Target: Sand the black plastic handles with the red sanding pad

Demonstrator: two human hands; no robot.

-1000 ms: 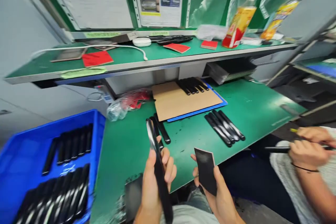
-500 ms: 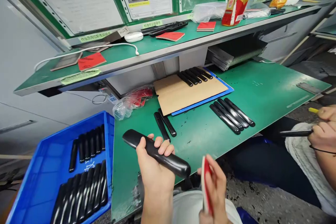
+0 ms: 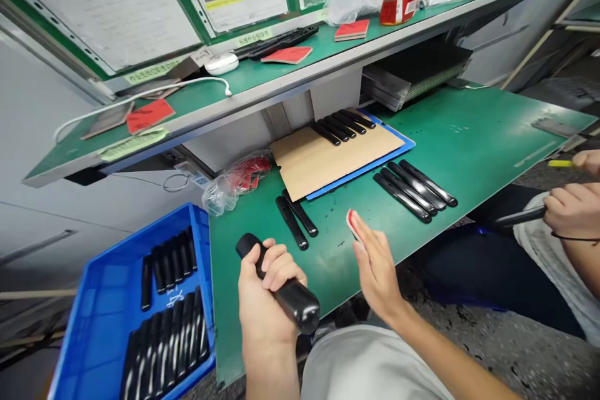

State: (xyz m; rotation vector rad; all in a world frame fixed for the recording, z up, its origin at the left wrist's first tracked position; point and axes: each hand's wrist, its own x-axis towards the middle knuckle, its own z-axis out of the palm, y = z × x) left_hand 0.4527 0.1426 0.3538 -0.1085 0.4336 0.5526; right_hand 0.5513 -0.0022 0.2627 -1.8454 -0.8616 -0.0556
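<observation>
Moved nearer the cardboard sheet (image 3: 309, 162) since half a second earlier, the right hand (image 3: 377, 272) held a red-faced pad (image 3: 350, 219) against its fingers. Clasped in the left hand (image 3: 269, 303), a glossy black bar (image 3: 297, 301) tilted on the cardboard sheet's near side.

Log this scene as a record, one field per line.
Left hand: wrapped around a black handle-shaped piece
Right hand: holding a thin red-faced pad, apart from that piece
Green table: two black pieces at left, four black pieces at right
Cardboard sheet: row of black pieces at its far right
Blue crate: left of the table, two rows of black pieces
Co-worker's hand: gripping a slim black piece
</observation>
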